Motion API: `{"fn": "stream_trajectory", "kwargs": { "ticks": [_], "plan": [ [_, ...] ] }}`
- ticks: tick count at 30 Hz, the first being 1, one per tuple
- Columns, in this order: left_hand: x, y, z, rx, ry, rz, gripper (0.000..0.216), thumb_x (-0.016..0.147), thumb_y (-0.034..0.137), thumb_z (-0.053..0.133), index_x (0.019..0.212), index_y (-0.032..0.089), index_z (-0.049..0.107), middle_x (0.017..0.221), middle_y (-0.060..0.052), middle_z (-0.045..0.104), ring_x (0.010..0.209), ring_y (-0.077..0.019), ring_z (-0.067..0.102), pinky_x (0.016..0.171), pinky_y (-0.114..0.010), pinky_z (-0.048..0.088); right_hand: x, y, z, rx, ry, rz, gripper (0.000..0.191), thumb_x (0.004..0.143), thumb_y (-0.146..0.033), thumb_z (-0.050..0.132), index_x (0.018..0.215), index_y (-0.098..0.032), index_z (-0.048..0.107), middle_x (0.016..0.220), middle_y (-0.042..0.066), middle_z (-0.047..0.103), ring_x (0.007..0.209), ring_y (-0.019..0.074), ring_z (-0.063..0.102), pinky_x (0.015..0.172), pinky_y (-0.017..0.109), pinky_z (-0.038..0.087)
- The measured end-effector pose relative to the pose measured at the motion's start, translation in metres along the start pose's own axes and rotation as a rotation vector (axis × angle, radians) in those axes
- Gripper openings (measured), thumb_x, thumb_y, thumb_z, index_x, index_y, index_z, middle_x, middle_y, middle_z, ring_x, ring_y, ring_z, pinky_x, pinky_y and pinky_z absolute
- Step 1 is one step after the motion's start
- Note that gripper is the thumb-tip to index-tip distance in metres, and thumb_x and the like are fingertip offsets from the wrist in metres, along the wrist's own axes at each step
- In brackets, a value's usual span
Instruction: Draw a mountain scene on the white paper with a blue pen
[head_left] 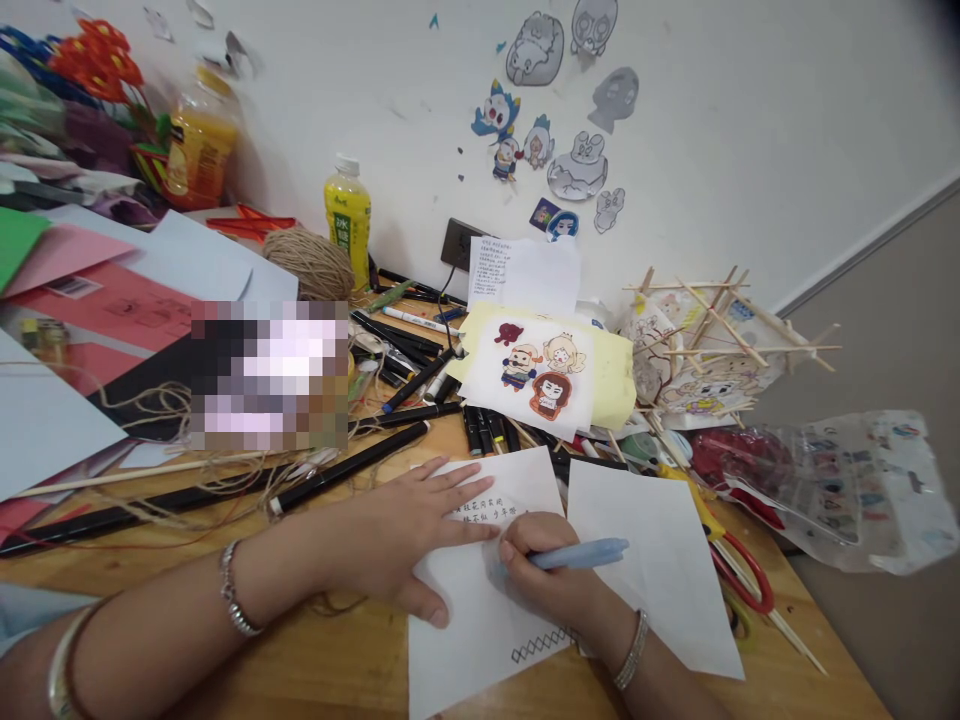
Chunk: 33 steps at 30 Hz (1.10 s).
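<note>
My left hand (409, 530) lies flat with fingers stretched out, pressing on a white sheet of paper (480, 610) that carries lines of handwriting and a zigzag border. My right hand (551, 570) is closed around a light blue pen (581, 553), its tip down on the same sheet beside the writing. A second blank white sheet (652, 560) lies just to the right of that hand. Bracelets circle both wrists.
Several black markers (405, 385), a twine ball (309, 262), a yellow bottle (348, 215), a sheet of coloured character drawings (536, 372), a stick frame (720, 330), red-handled scissors (742, 575) and a plastic bag (840, 490) crowd the wooden table (322, 670). Coloured paper is stacked at the left.
</note>
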<state>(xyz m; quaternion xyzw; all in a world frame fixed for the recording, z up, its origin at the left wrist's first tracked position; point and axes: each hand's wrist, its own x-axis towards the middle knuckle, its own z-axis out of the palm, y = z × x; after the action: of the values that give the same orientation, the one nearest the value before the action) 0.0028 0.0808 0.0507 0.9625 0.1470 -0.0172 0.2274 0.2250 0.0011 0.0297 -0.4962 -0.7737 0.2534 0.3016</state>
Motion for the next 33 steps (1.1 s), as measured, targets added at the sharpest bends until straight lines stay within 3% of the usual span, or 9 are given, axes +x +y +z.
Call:
{"fn": "stream_trajectory", "kwargs": {
  "ticks": [21, 33],
  "plan": [
    [-0.0006, 0.0028, -0.0002, -0.013, 0.009, -0.011, 0.090, 0.074, 0.054, 0.081, 0.150, 0.032, 0.040, 0.162, -0.019, 0.019, 0.148, -0.0431, 0.017, 0.116, -0.066, 0.015, -0.0017, 0.0041, 0.0010, -0.070, 0.028, 0.059, 0.035, 0.083, -0.022, 0.049, 0.055, -0.024, 0.028, 0.050, -0.005, 0.038, 0.050, 0.0130, 0.040, 0.052, 0.027, 0.031],
    [0.0004, 0.0024, -0.0008, 0.018, -0.020, -0.033, 0.091, 0.076, 0.060, 0.077, 0.153, 0.032, 0.035, 0.162, -0.018, 0.017, 0.149, -0.0392, 0.016, 0.117, -0.063, 0.015, -0.0013, 0.0019, -0.0007, -0.061, 0.030, 0.099, 0.034, 0.083, -0.024, 0.047, 0.055, -0.024, 0.027, 0.050, -0.004, 0.038, 0.050, 0.0129, 0.039, 0.051, 0.026, 0.031]
  ]
}}
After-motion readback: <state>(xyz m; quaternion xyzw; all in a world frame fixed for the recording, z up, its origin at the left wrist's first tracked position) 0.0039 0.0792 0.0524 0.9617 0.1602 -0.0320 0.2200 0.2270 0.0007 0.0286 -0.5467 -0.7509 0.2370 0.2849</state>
